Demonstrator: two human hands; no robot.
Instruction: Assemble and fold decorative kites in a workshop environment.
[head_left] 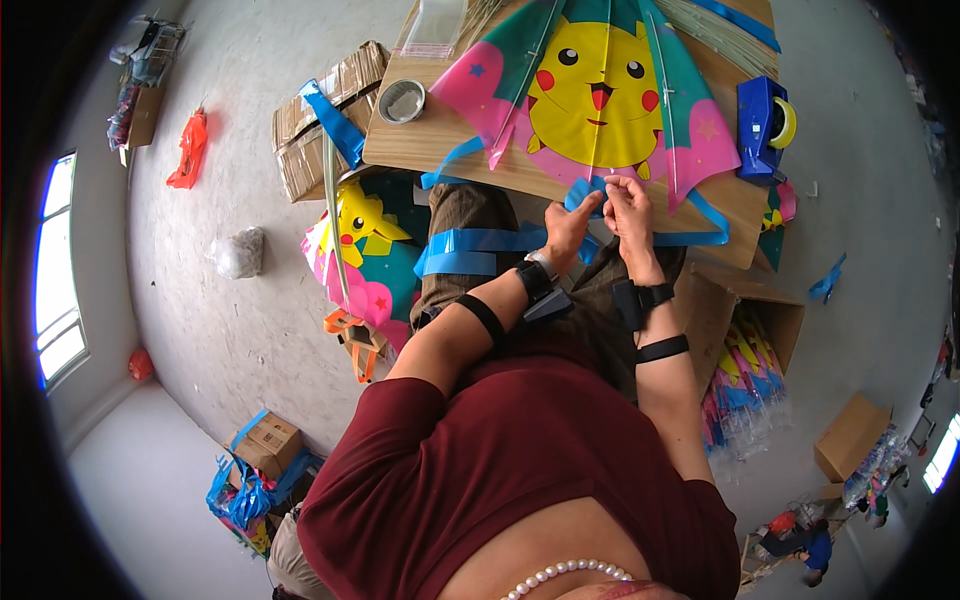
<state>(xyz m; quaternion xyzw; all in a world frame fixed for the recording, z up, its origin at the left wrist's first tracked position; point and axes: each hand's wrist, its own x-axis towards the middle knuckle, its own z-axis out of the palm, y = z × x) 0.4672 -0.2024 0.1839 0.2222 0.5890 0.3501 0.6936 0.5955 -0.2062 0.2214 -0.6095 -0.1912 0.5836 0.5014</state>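
From where I'm standing, the person is sitting at the table (450,145), with the pink, green and yellow kite (600,100) lying face up on it, its lower edge reaching the near side. That placing is probably bringing the edge within easy reach of both hands. The left hand (567,228) is grasping a blue strip (583,192) between thumb and fingers, seemingly to steady it. Right beside it, the right hand (630,212) is bringing its fingertips together at the kite's lower edge; I cannot tell whether they are gripping anything. A long blue ribbon (460,252) is lying across the lap, perhaps so that it is staying handy and off the floor.

On the right of the table, a blue tape dispenser (757,130) is standing just beyond the kite, presumably placed there for the right hand's reach. A small round bowl (402,101) is sitting near the left edge, away from the fabric. Below, a second kite (365,230) is hanging by the person's left leg, and an open carton (710,300) is holding bagged goods on the right.
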